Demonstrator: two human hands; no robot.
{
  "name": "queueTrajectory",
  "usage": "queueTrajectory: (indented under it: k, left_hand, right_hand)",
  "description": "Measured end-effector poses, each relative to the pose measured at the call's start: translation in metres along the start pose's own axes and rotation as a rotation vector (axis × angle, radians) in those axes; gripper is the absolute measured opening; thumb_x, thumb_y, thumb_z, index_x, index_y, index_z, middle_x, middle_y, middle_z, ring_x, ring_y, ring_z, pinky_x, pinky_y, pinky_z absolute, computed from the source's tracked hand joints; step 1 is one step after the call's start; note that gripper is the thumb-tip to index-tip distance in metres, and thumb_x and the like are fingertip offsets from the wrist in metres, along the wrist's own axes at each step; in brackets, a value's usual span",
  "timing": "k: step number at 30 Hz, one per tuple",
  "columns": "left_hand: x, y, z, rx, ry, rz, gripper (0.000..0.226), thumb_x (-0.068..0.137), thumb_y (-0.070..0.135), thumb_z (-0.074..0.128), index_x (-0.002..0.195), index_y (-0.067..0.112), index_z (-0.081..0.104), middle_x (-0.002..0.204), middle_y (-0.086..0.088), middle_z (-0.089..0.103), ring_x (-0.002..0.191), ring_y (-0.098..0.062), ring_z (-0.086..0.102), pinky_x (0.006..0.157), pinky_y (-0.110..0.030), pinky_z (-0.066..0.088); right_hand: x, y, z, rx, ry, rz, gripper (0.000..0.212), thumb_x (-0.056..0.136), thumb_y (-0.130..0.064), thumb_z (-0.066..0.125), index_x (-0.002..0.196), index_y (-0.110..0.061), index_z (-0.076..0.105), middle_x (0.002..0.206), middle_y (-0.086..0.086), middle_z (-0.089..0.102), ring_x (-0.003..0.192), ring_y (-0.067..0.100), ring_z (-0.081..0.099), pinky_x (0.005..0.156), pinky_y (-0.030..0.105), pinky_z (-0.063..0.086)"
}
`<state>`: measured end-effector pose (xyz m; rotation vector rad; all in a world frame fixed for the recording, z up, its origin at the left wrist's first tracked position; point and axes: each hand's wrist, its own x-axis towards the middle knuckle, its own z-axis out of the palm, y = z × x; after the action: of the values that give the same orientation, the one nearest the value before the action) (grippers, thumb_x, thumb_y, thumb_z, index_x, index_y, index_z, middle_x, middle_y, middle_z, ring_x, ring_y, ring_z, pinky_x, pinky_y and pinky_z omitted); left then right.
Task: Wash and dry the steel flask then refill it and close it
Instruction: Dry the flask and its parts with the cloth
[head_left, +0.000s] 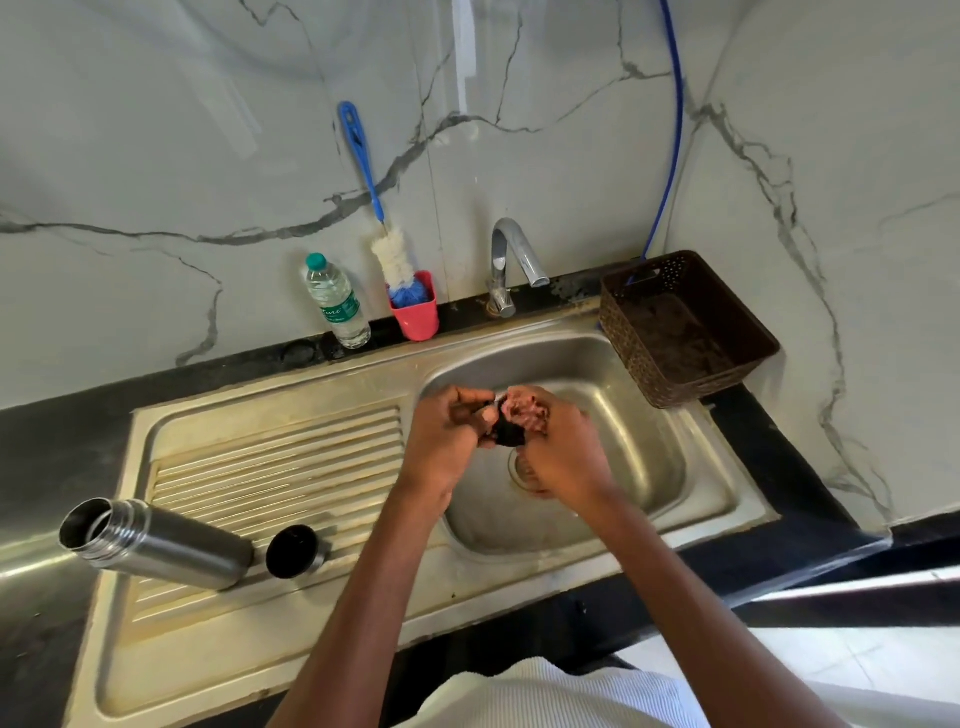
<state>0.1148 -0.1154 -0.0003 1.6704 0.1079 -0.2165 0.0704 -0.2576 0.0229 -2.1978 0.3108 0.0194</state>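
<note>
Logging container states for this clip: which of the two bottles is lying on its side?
The steel flask, lying open-mouthed on the sink's ribbed drainboard. The plastic water bottle stands upright and capped against the wall.

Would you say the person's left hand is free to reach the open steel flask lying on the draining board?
Probably not yet: the left hand grips a small black part over the sink basin. Nothing blocks the path to the steel flask.
</note>
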Motion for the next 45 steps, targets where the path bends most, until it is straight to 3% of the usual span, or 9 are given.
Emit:
queueTrajectory:
  k: [5, 12, 17, 21, 27, 30, 36, 42, 45]
  left_hand:
    - [-0.003, -0.016, 0.001, -0.407, 0.034, 0.012, 0.023, 0.094, -0.012, 0.064, 0.107, 0.006, 0.069, 0.094, -0.004, 0.079, 0.088, -0.013, 0.073, 0.074, -0.025, 0.061]
    - [0.007, -0.036, -0.001, 0.524, 0.206, 0.572, 0.031, 0.090, -0.002, 0.074, 0.109, 0.021, 0.063, 0.107, 0.003, 0.075, 0.097, -0.016, 0.072, 0.081, -0.032, 0.058]
    - [0.018, -0.041, 0.004, -0.138, 0.164, 0.104, 0.016, 0.093, -0.006, 0.071, 0.100, 0.008, 0.068, 0.087, -0.004, 0.077, 0.074, -0.016, 0.071, 0.073, -0.039, 0.060]
    - [0.013, -0.040, 0.006, -0.449, -0.041, -0.060, 0.015, 0.092, -0.009, 0.070, 0.104, -0.001, 0.070, 0.091, -0.014, 0.076, 0.081, -0.021, 0.073, 0.074, -0.034, 0.060]
    - [0.006, -0.038, 0.001, -0.898, -0.104, -0.148, 0.053, 0.072, 0.017, 0.092, 0.114, -0.003, 0.065, 0.108, -0.017, 0.076, 0.103, -0.028, 0.072, 0.079, -0.031, 0.064]
    - [0.004, -0.031, 0.011, -0.524, 0.158, 0.067, 0.021, 0.088, -0.004, 0.073, 0.107, 0.005, 0.068, 0.105, -0.012, 0.077, 0.100, -0.025, 0.072, 0.083, -0.036, 0.061]
    - [-0.005, -0.027, 0.012, 0.336, 0.287, 0.551, 0.025, 0.091, -0.004, 0.072, 0.108, 0.014, 0.066, 0.109, 0.010, 0.073, 0.097, -0.010, 0.071, 0.085, -0.023, 0.057]
    - [0.003, -0.009, -0.001, -0.165, -0.066, 0.062, 0.021, 0.092, -0.013, 0.068, 0.100, 0.006, 0.064, 0.092, -0.008, 0.078, 0.089, -0.020, 0.074, 0.077, -0.030, 0.062]
    - [0.000, -0.010, -0.015, -0.537, -0.146, -0.179, 0.013, 0.097, -0.012, 0.060, 0.104, -0.003, 0.064, 0.099, -0.018, 0.076, 0.096, -0.029, 0.075, 0.075, -0.033, 0.064]
  right_hand:
    - [-0.006, -0.012, -0.015, 0.739, -0.160, 0.474, 0.020, 0.098, 0.004, 0.052, 0.105, -0.004, 0.069, 0.087, 0.016, 0.078, 0.069, 0.020, 0.076, 0.060, 0.032, 0.061]
    - [-0.016, -0.003, -0.013, 0.919, -0.106, 0.678, 0.019, 0.093, 0.004, 0.057, 0.109, -0.001, 0.065, 0.091, 0.019, 0.078, 0.076, 0.030, 0.077, 0.060, 0.039, 0.062]
    - [-0.005, -0.002, -0.009, 0.345, 0.192, 0.186, 0.036, 0.095, 0.000, 0.053, 0.118, -0.022, 0.069, 0.100, 0.005, 0.077, 0.076, 0.016, 0.072, 0.067, 0.035, 0.062]
    - [0.004, -0.003, 0.002, -0.190, 0.013, -0.217, 0.066, 0.080, 0.002, 0.060, 0.135, -0.033, 0.064, 0.128, -0.010, 0.069, 0.110, 0.014, 0.057, 0.093, 0.031, 0.053]
    - [0.009, -0.034, -0.014, 0.417, -0.098, 0.305, 0.026, 0.090, 0.003, 0.051, 0.087, -0.014, 0.071, 0.077, 0.010, 0.073, 0.059, 0.018, 0.069, 0.048, 0.025, 0.055]
    - [0.003, -0.033, -0.005, 0.696, -0.079, 0.464, 0.026, 0.088, 0.008, 0.047, 0.092, -0.006, 0.068, 0.071, 0.016, 0.071, 0.058, 0.025, 0.070, 0.051, 0.036, 0.058]
    - [-0.009, -0.019, 0.010, 0.641, -0.058, 0.380, 0.039, 0.092, 0.003, 0.043, 0.113, -0.016, 0.069, 0.074, 0.011, 0.064, 0.061, 0.030, 0.058, 0.056, 0.044, 0.053]
    - [0.002, -0.012, 0.000, 0.217, 0.036, 0.026, 0.077, 0.079, 0.015, 0.047, 0.139, -0.030, 0.063, 0.119, -0.007, 0.072, 0.104, 0.007, 0.067, 0.090, 0.027, 0.058]
    - [0.003, -0.023, -0.013, 0.198, -0.099, 0.029, 0.069, 0.083, 0.013, 0.048, 0.134, -0.029, 0.067, 0.104, -0.006, 0.073, 0.073, 0.007, 0.067, 0.058, 0.005, 0.046]
